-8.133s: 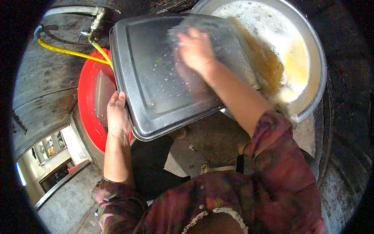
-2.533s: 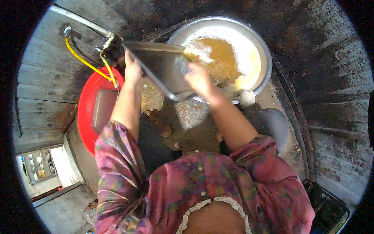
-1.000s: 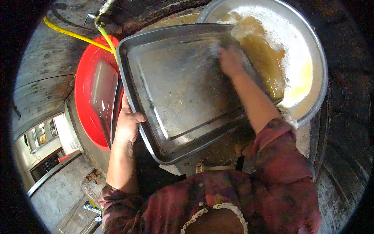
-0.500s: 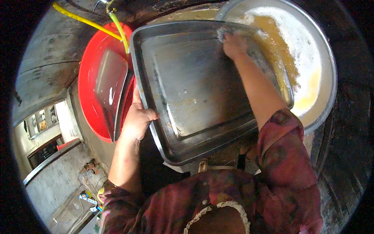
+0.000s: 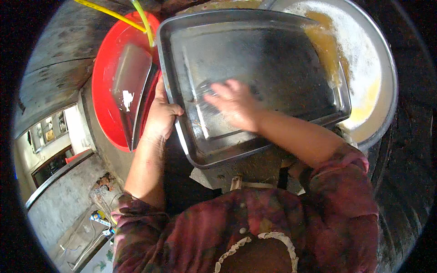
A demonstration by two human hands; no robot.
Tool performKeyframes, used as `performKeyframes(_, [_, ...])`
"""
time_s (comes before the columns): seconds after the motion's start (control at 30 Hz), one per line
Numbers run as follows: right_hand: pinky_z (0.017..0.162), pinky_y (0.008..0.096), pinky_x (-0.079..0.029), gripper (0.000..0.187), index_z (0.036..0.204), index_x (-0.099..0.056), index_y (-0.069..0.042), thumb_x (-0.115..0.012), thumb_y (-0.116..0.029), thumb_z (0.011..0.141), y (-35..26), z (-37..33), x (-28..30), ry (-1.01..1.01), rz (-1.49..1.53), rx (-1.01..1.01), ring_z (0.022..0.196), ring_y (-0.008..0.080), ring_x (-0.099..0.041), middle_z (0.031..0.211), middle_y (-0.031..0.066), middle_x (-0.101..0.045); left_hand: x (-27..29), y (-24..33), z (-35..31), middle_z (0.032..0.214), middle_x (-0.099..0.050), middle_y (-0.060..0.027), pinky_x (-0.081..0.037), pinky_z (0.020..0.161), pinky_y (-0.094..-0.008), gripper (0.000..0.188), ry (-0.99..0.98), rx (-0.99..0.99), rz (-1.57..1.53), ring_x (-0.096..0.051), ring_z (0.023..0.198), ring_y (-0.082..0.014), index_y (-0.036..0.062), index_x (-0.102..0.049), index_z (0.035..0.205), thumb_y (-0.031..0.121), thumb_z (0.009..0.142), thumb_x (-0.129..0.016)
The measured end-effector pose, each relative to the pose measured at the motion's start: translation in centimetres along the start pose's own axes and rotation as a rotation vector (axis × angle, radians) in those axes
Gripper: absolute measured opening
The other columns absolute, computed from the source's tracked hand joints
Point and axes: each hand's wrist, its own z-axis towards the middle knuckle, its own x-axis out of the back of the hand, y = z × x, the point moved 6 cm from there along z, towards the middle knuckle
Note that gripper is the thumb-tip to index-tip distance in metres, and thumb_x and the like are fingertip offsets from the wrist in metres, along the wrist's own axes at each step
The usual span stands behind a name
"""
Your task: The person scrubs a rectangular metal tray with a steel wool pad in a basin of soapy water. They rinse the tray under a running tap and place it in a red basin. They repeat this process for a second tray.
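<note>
A large dark metal baking tray (image 5: 273, 68) lies tilted in front of me, its right end dipping into a basin of sudsy water. My left hand (image 5: 161, 113) is closed round its left rim, thumb on top and the fingers hidden behind. On the tray's wet inner face, toward the lower left, my right hand (image 5: 234, 104) presses a silvery scouring pad (image 5: 205, 88). Motion blurs the fingers and the pad, and the hand partly covers the pad. Brownish water (image 5: 325, 43) lies at the tray's right end.
At left stands a red tub (image 5: 104, 100) with another metal tray (image 5: 132, 75) leaning in it. A yellow hose (image 5: 111, 15) runs to that tub. The large metal basin (image 5: 389, 91) of brownish, foamy water stands at right. A dark wall rises beyond it.
My right hand has swept the scouring pad from the tray's upper right to its lower left. My left hand keeps its grip on the rim. The tray sits slightly higher in view.
</note>
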Motion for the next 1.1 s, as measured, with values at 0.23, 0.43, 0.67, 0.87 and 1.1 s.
performKeyframes(0.23, [0.086, 0.0479, -0.043, 0.039, 0.125, -0.049, -0.023, -0.044, -0.02, 0.087, 30.6, -16.1, 4.9, 0.039, -0.602, -0.79, 0.106, 0.0351, -0.051, 0.125, 0.0107, -0.047, -0.9, 0.1, 0.6, 0.125, -0.044, -0.01, -0.039, 0.091, -0.0302, 0.085, -0.011, -0.112, 0.088, -0.046, 0.11, -0.0232, 0.0082, -0.027, 0.138, -0.012, 0.058, -0.045])
performKeyframes(0.43, [0.094, 0.0541, -0.035, 0.04, 0.125, -0.049, -0.024, -0.045, -0.021, 0.086, 33.4, -23.1, 4.1, -0.055, -0.49, -1.147, 0.116, 0.0356, -0.043, 0.128, 0.0182, -0.043, -1.2, -0.3, 0.4, 0.114, -0.05, -0.0116, -0.036, 0.092, -0.0287, 0.044, 0.016, -0.167, 0.31, -0.047, 0.105, -0.0171, -0.0028, -0.039, 0.12, -0.005, 0.078, -0.05])
performKeyframes(0.67, [0.077, 0.0472, -0.044, 0.035, 0.113, -0.055, -0.015, -0.051, -0.012, 0.078, 5.7, -2.7, 2.0, 0.006, -0.136, -0.418, 0.095, 0.0353, -0.049, 0.106, 0.0118, -0.049, -1.9, 1.6, -0.5, 0.087, -0.061, -0.0071, -0.044, 0.073, -0.0261, 0.02, 0.051, -0.063, 0.433, -0.055, 0.078, -0.0127, -0.0033, -0.055, 0.101, 0.008, 0.085, -0.058])
performKeyframes(0.87, [0.084, 0.0472, -0.043, 0.037, 0.115, -0.057, -0.016, -0.048, -0.009, 0.08, 1.8, -4.5, 1.7, -0.104, 0.008, -0.272, 0.101, 0.0357, -0.05, 0.122, 0.012, -0.047, -2.5, 0.5, -0.2, 0.079, -0.059, -0.0038, -0.046, 0.062, -0.024, 0.009, 0.091, 0.002, 0.27, -0.055, 0.068, -0.0107, -0.0015, -0.056, 0.092, 0.004, 0.085, -0.057])
performKeyframes(1.1, [0.091, 0.0436, -0.041, 0.04, 0.116, -0.058, -0.019, -0.049, -0.013, 0.078, 31.0, -23.8, 4.9, -0.078, -0.299, -1.107, 0.107, 0.034, -0.05, 0.117, 0.0149, -0.052, -4.7, 2.8, -0.5, 0.078, -0.057, -0.0021, -0.045, 0.059, -0.0234, 0.006, 0.013, -0.018, 0.267, -0.054, 0.066, -0.0101, 0.0015, -0.054, 0.09, 0.006, 0.086, -0.055])
